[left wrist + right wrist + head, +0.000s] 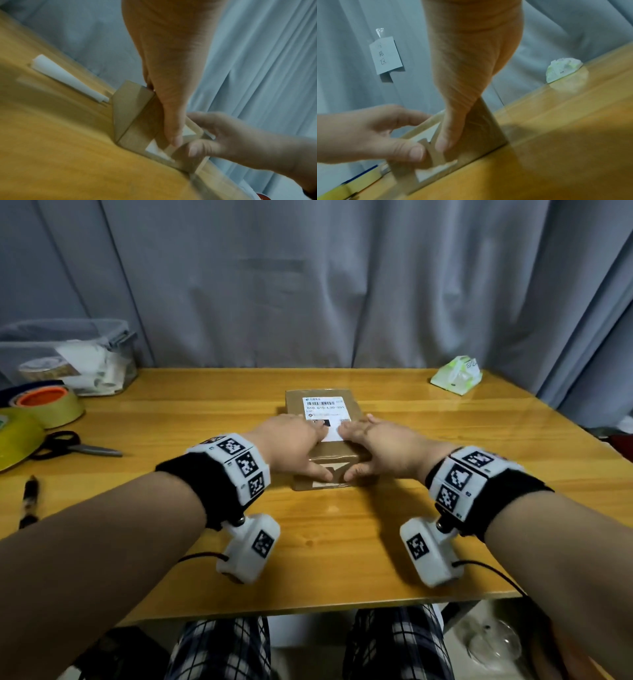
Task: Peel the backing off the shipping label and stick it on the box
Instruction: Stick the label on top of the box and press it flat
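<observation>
A brown cardboard box (294, 405) lies flat in the middle of the wooden table (342, 542). A white shipping label (327, 409) with a barcode is on its top face. My left hand (298, 446) and right hand (373, 446) both lie on the box's near end. Their straight fingers press on the near part of the label. Both thumbs rest on the box's front face, which carries tape and white patches. The left wrist view shows my left hand (173, 121) against the box (130, 108), with the right hand (231, 138) beside it. The label's near edge is hidden under my fingers.
Tape rolls (51, 405), scissors (78, 446) and a pen (30, 498) lie at the left. A clear plastic container (68, 354) stands at the back left, a tissue pack (457, 374) at the back right. A rolled white paper (68, 78) lies beside the box.
</observation>
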`<state>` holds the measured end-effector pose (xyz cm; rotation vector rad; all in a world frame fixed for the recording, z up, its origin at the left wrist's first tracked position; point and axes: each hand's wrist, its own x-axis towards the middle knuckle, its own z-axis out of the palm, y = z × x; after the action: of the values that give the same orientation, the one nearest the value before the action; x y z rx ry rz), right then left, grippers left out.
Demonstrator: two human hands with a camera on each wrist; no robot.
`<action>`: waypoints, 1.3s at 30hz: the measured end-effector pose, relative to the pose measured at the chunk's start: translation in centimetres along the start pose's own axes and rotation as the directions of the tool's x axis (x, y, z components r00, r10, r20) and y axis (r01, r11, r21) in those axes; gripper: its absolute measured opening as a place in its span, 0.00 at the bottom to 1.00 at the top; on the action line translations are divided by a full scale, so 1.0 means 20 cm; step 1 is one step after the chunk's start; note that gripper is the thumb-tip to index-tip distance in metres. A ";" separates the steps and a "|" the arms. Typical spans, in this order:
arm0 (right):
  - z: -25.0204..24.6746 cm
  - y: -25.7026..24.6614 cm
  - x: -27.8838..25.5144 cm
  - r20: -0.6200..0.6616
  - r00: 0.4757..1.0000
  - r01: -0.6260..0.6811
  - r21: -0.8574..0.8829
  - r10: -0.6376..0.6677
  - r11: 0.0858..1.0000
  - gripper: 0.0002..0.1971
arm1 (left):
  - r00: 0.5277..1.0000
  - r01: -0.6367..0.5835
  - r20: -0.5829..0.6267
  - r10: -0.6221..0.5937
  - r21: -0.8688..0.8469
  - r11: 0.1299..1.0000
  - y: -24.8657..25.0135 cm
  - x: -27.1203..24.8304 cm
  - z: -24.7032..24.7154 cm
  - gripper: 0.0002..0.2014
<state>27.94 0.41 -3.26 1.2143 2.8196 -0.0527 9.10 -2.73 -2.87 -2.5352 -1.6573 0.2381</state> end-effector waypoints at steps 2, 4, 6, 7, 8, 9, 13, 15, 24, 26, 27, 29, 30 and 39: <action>-0.01 -0.01 -0.02 -0.051 0.999 0.011 -0.043 -0.013 0.999 0.38 | 0.987 -0.067 -0.134 0.084 0.122 0.990 -0.01 -0.02 0.00 0.34; -0.03 0.01 -0.02 -0.104 0.995 -0.004 0.030 0.007 1.000 0.29 | 0.977 -0.089 -0.180 0.117 0.156 0.984 -0.02 -0.04 -0.02 0.34; -0.08 0.02 -0.01 -0.237 0.967 -0.023 0.290 0.095 0.957 0.19 | 0.964 -0.031 -0.265 0.031 0.001 1.000 -0.04 -0.03 -0.07 0.31; -0.10 0.03 0.01 -0.288 0.944 -0.037 0.396 0.163 0.917 0.16 | 0.951 -0.008 -0.307 -0.019 -0.086 0.996 -0.05 0.00 -0.09 0.28; -0.11 0.02 0.03 -0.297 0.932 -0.053 0.456 0.208 0.888 0.14 | 0.948 0.007 -0.315 -0.054 -0.151 0.989 -0.06 0.03 -0.10 0.25; -0.12 0.01 0.07 -0.273 0.937 -0.070 0.464 0.217 0.883 0.15 | 0.960 0.031 -0.268 -0.085 -0.198 0.980 -0.07 0.08 -0.09 0.23; -0.06 -0.07 0.22 -0.004 0.983 -0.170 0.368 0.184 0.914 0.24 | 0.986 0.163 0.068 -0.150 -0.275 0.948 -0.05 0.20 0.01 0.27; -0.03 -0.06 0.27 0.060 0.968 -0.249 0.345 0.244 0.905 0.28 | 0.974 0.219 0.113 -0.194 -0.281 0.934 -0.06 0.23 0.04 0.29; -0.01 0.03 0.44 0.102 0.931 -0.366 0.217 0.352 0.905 0.29 | 0.923 0.363 0.204 -0.325 -0.187 0.913 -0.23 0.35 0.03 0.37; -0.01 0.05 0.48 0.113 0.923 -0.385 0.213 0.368 0.898 0.28 | 0.919 0.376 0.202 -0.340 -0.183 0.908 -0.25 0.37 0.03 0.38; -0.02 0.06 0.50 0.115 0.918 -0.396 0.210 0.380 0.894 0.28 | 0.917 0.383 0.194 -0.349 -0.175 0.907 -0.26 0.39 0.03 0.37; -0.02 0.06 0.53 0.118 0.902 -0.430 0.180 0.415 0.885 0.28 | 0.911 0.400 0.178 -0.372 -0.158 0.903 -0.28 0.40 0.03 0.36; -0.03 0.07 0.54 0.121 0.894 -0.447 0.155 0.433 0.881 0.27 | 0.905 0.414 0.172 -0.388 -0.156 0.897 -0.28 0.41 0.04 0.34; -0.01 0.09 0.48 0.117 0.844 -0.535 0.259 0.523 0.804 0.31 | 0.833 0.553 0.186 -0.521 -0.305 0.775 -0.29 0.37 0.04 0.34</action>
<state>22.61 8.69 -3.76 1.9964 2.3809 -0.4546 6.55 6.34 -3.27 -2.1313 -2.5755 0.0030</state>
